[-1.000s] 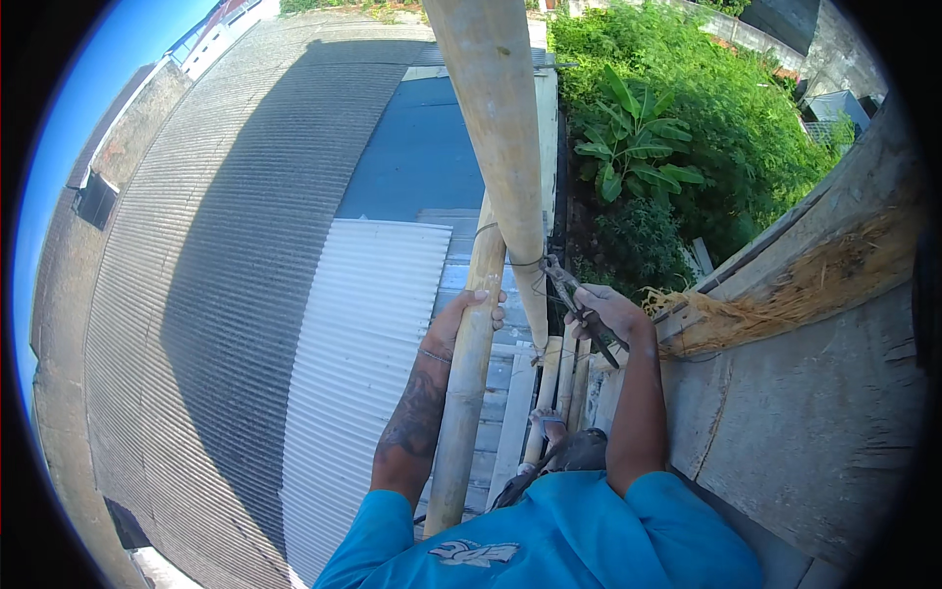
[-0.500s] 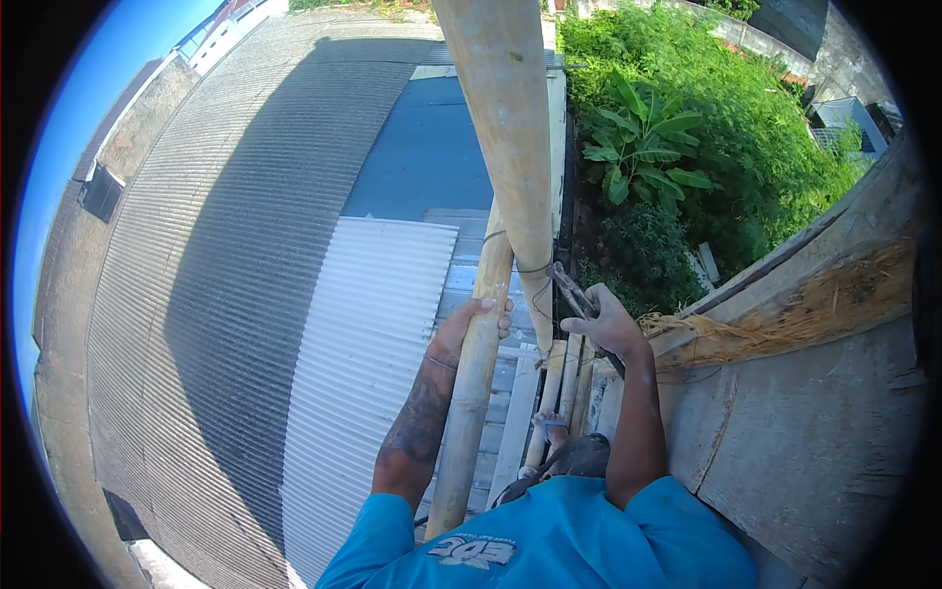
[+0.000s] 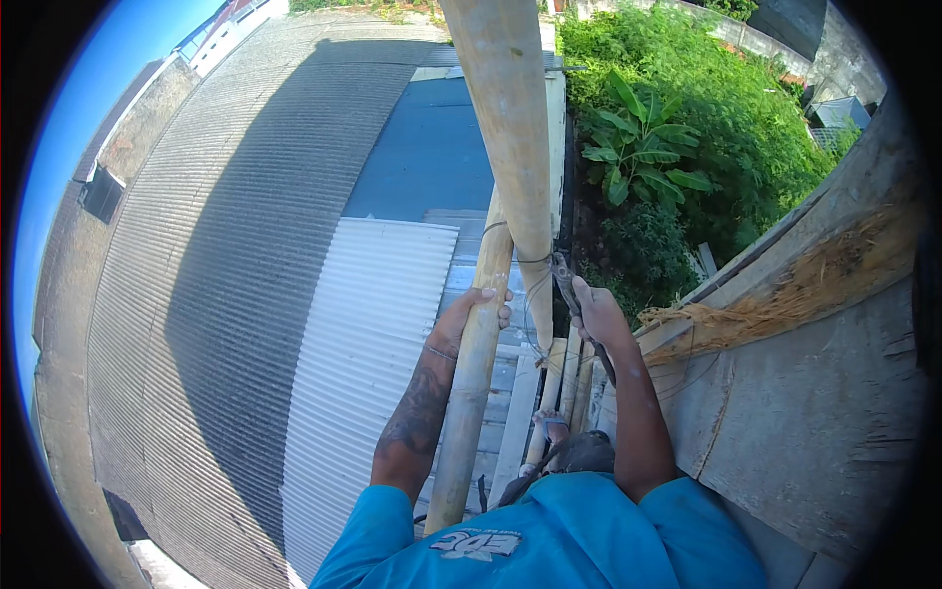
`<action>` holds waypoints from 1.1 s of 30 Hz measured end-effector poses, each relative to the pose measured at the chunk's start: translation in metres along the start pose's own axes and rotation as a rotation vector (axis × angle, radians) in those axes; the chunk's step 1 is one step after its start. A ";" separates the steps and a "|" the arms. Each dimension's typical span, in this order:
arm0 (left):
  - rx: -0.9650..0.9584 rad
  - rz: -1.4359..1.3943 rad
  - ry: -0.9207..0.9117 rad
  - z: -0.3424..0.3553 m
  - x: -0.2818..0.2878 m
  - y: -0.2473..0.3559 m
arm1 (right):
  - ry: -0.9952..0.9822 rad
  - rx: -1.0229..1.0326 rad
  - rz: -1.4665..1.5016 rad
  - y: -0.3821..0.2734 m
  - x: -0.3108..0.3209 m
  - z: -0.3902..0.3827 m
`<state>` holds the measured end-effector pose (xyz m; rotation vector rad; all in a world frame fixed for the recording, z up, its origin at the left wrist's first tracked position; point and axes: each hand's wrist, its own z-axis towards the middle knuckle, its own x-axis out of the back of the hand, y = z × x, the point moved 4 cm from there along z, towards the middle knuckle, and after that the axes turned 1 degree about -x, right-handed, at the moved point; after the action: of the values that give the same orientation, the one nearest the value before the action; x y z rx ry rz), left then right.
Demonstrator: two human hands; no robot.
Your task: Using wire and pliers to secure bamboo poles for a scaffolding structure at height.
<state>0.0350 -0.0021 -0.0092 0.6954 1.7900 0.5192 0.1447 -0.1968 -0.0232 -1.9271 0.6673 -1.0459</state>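
Note:
My left hand (image 3: 458,317) is wrapped round a bamboo pole (image 3: 469,398) that runs down toward my body. A thicker bamboo pole (image 3: 498,118) crosses it from above, with thin wire (image 3: 533,260) looped round it and loose strands hanging below. My right hand (image 3: 600,316) grips long, dark pliers (image 3: 565,277), their jaws at the wire on the thick pole's right side. Further down, that pole's lower end meets more bamboo poles (image 3: 568,378) with wire round them.
Corrugated grey roofing (image 3: 167,294), white sheets (image 3: 348,344) and a blue panel (image 3: 417,147) lie below on my left. Greenery (image 3: 667,128) is below right. A weathered board with straw-like fibres (image 3: 785,304) flanks my right arm. My sandalled foot (image 3: 551,428) is on the bamboo.
My right hand has turned and shifted slightly on the pliers, rising a little since half a second ago, with the jaws staying near the wire. My left hand keeps its grip on the pole.

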 end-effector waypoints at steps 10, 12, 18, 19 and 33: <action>-0.002 0.002 0.025 -0.002 0.004 -0.001 | -0.497 -0.245 0.862 -0.006 -0.027 -0.022; -0.001 -0.005 0.018 -0.001 0.001 -0.001 | -0.168 0.170 0.434 -0.008 -0.018 -0.021; -0.021 0.010 0.023 -0.002 0.004 0.002 | 0.330 0.519 -0.318 -0.016 -0.006 -0.028; -0.006 0.005 0.026 -0.001 0.004 0.002 | 0.423 0.462 -0.433 -0.014 -0.006 -0.026; 0.006 -0.021 0.002 0.001 0.004 0.000 | 0.498 0.810 -0.322 0.031 -0.008 0.076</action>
<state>0.0353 0.0007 -0.0127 0.6805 1.7991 0.5006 0.2036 -0.1756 -0.0773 -1.0816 0.1229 -1.7032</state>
